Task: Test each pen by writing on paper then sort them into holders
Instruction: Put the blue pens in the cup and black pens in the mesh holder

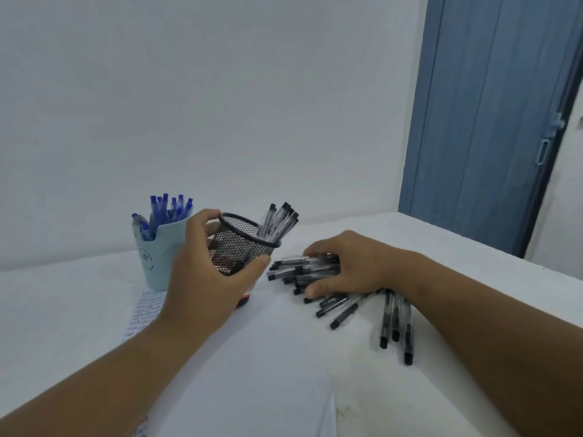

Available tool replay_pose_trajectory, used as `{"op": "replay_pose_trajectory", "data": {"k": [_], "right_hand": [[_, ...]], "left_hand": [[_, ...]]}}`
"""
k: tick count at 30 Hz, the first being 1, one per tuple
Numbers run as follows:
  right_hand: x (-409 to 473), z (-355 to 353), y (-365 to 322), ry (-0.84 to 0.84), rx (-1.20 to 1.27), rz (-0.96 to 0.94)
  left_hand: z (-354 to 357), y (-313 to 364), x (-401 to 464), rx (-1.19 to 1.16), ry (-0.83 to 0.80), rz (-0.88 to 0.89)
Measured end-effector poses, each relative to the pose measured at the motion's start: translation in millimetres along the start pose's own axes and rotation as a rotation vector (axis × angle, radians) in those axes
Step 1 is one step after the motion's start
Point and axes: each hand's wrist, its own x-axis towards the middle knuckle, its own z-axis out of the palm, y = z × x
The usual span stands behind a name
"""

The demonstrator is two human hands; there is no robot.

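My left hand (pixel 205 266) grips a black mesh holder (pixel 239 244), tilted to the right, with several black-capped clear pens (pixel 279 220) sticking out of it. My right hand (pixel 350 266) is closed around a bundle of black pens (pixel 303 269) lying on the table. More black pens (pixel 394 323) lie loose under and beside my right wrist. A pale blue cup holder (pixel 157 257) with a face drawn on it stands to the left, upright, holding several blue pens (pixel 170 209). A sheet of paper (pixel 148 310) covered in handwritten lines lies under my left wrist.
The white table (pixel 284 357) meets a white wall behind the holders. Its right edge runs diagonally at the far right. A blue door (pixel 485 115) stands beyond the table's far right corner. Something red and dark (pixel 247 294) peeks out below my left palm.
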Motion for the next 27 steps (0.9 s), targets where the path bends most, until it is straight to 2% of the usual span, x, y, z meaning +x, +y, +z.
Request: {"op": "replay_pose_trajectory", "data": {"k": [3, 8, 19, 27], "right_hand": [[4.2, 3.5, -1.6, 0.066, -0.137, -0.058], [8.5, 7.3, -6.8, 0.121, -0.213, -0.07], [10.3, 7.1, -13.3, 0.146, -0.058, -0.078], [8.7, 2.3, -19.5, 0.033, -0.02, -0.025]], "left_hand": [[-0.5, 0.3, -0.4, 0.004, 0.01, -0.005], [-0.7, -1.3, 0.9, 0.006, 0.016, -0.005], [-2.2, -7.8, 4.4, -0.017, 0.109, -0.054], [-2.1, -11.7, 6.7, -0.026, 0.135, -0.077]]}}
